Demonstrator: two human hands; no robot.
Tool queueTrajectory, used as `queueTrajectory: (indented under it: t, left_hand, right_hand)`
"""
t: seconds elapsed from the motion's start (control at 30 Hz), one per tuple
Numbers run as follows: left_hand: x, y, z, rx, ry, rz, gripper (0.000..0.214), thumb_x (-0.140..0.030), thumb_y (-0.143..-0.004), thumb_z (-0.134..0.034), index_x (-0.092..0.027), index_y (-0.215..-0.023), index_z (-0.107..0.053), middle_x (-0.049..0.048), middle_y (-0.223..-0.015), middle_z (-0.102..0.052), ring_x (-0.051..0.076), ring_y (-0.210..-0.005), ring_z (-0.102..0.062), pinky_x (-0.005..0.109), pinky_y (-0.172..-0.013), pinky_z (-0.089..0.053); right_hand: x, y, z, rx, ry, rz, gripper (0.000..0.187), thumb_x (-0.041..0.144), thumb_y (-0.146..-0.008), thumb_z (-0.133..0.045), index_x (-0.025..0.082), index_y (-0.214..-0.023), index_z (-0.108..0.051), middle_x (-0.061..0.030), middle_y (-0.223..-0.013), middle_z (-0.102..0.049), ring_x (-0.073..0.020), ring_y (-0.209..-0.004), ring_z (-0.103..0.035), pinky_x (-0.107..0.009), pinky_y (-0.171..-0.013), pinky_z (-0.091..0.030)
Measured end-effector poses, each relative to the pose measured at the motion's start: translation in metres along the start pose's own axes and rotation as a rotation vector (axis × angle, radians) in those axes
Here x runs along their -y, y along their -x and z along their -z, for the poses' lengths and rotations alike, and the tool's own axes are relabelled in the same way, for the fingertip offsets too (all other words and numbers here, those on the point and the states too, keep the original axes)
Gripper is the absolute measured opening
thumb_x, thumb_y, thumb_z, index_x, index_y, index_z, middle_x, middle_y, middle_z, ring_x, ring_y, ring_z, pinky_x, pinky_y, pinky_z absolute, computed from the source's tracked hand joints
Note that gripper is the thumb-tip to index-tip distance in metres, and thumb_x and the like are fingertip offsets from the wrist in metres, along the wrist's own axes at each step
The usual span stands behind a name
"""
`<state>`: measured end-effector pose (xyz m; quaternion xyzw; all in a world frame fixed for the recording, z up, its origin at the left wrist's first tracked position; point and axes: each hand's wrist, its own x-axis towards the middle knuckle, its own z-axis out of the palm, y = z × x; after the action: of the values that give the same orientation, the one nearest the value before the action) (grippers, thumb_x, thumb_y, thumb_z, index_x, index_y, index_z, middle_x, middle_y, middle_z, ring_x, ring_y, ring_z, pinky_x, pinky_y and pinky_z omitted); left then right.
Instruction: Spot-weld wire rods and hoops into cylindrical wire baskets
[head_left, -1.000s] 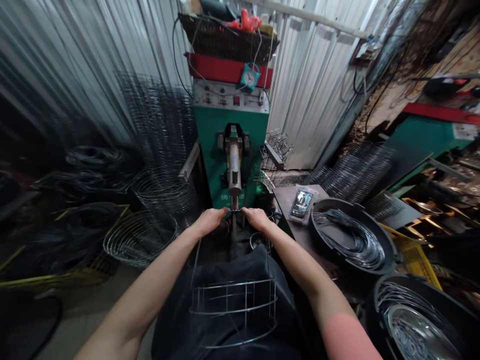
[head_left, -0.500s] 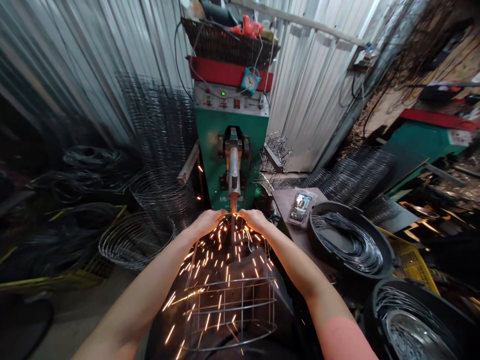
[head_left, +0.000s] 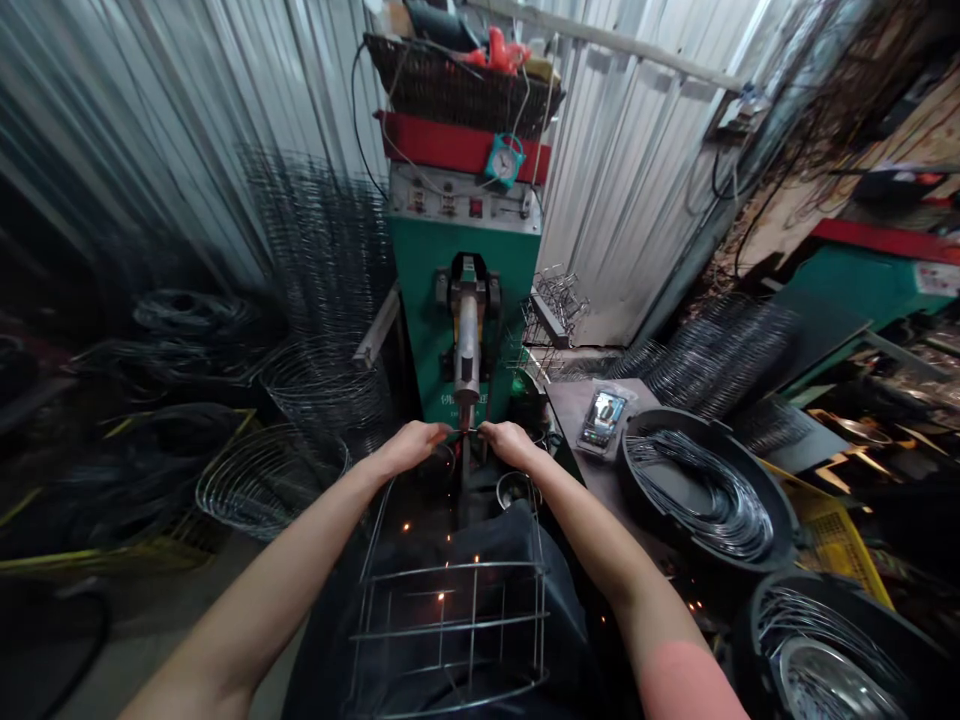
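Observation:
A wire frame (head_left: 450, 628) of crossed steel rods hangs over my lap, its side rods rising toward my hands. My left hand (head_left: 414, 445) pinches the frame's top end left of the electrode tip. On the other side of the tip, my right hand (head_left: 511, 443) pinches the same end, fingers closed. Between them the grey electrode arm (head_left: 467, 350) of a green spot welder (head_left: 420, 255) points down at the wire. The exact contact between tip and wire is too small to make out. A few faint sparks lie below.
Tall stacked wire rings (head_left: 319, 260) and a round wire basket (head_left: 255, 485) stand at left. On the right, a small table (head_left: 568, 405) bears a phone (head_left: 602, 418) and a black round tray (head_left: 637, 490) of wire hoops. A second tray (head_left: 754, 610) holds wires and a metal bowl (head_left: 832, 675).
The heavy spray of sparks has died down to a few specks. The green light on the welder's panel has gone out. My hands stay by the electrode, and the frame has shifted slightly left.

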<state>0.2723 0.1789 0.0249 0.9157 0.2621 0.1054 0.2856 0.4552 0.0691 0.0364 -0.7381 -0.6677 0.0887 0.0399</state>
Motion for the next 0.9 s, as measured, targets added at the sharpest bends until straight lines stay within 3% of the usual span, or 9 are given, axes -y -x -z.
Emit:
queueTrajectory:
  t: [0.3,0.5,0.6,0.7,0.8,0.9]
  left_hand:
    - [-0.001,-0.002,0.003,0.029,-0.004,-0.023,0.042,-0.034,-0.081,-0.035,-0.012,-0.105,-0.063,0.0091,-0.101,-0.068,0.021,-0.094,-0.061,0.030,-0.084,-0.042]
    - [0.000,-0.003,0.004,0.027,-0.023,-0.021,0.041,-0.034,-0.080,-0.037,-0.014,-0.104,-0.064,0.0077,-0.104,-0.067,0.020,-0.096,-0.060,0.027,-0.085,-0.042]
    - [-0.001,0.000,0.006,0.017,-0.046,-0.015,0.043,-0.034,-0.080,-0.036,-0.013,-0.106,-0.063,0.0085,-0.103,-0.067,0.020,-0.094,-0.061,0.027,-0.083,-0.042]
    - [-0.007,0.005,0.006,0.012,-0.079,-0.014,0.044,-0.035,-0.080,-0.036,-0.012,-0.107,-0.063,0.0107,-0.101,-0.067,0.022,-0.092,-0.061,0.028,-0.081,-0.043]
    - [-0.020,0.011,0.007,0.007,-0.113,-0.016,0.046,-0.035,-0.080,-0.034,-0.012,-0.108,-0.062,0.0119,-0.102,-0.067,0.024,-0.094,-0.061,0.031,-0.082,-0.042]
    - [-0.037,0.022,0.011,0.003,-0.147,0.005,0.050,-0.040,-0.080,-0.031,-0.012,-0.112,-0.060,0.0129,-0.098,-0.068,0.026,-0.093,-0.061,0.034,-0.081,-0.043]
  right_hand:
    - [-0.003,-0.005,-0.006,-0.049,-0.086,0.012,0.026,0.033,-0.090,-0.041,0.023,-0.102,-0.061,-0.0054,-0.088,-0.067,-0.0174,-0.079,-0.060,-0.022,-0.060,-0.034]
    - [-0.016,0.009,-0.009,-0.068,-0.417,-0.073,0.030,0.034,-0.090,-0.042,0.014,-0.089,-0.064,-0.0022,-0.074,-0.063,-0.0139,-0.070,-0.057,-0.020,-0.059,-0.037]
    - [-0.015,0.050,-0.009,-0.219,-0.476,-0.144,0.027,0.031,-0.090,-0.043,0.015,-0.104,-0.060,-0.0048,-0.090,-0.064,-0.0155,-0.084,-0.058,-0.023,-0.073,-0.041]
    - [0.012,0.113,-0.006,-0.333,-0.406,-0.045,0.032,0.036,-0.089,-0.044,0.017,-0.110,-0.058,-0.0084,-0.107,-0.061,-0.0178,-0.101,-0.053,-0.028,-0.087,-0.039]
    - [0.056,0.172,-0.007,-0.168,-0.351,0.183,0.040,0.048,-0.086,-0.046,0.021,-0.112,-0.058,-0.0076,-0.105,-0.062,-0.0185,-0.099,-0.055,-0.029,-0.086,-0.040]
    - [0.091,0.204,-0.021,0.005,-0.274,0.308,0.044,0.051,-0.080,-0.053,0.021,-0.112,-0.058,-0.0072,-0.099,-0.066,-0.0196,-0.092,-0.059,-0.030,-0.082,-0.042]
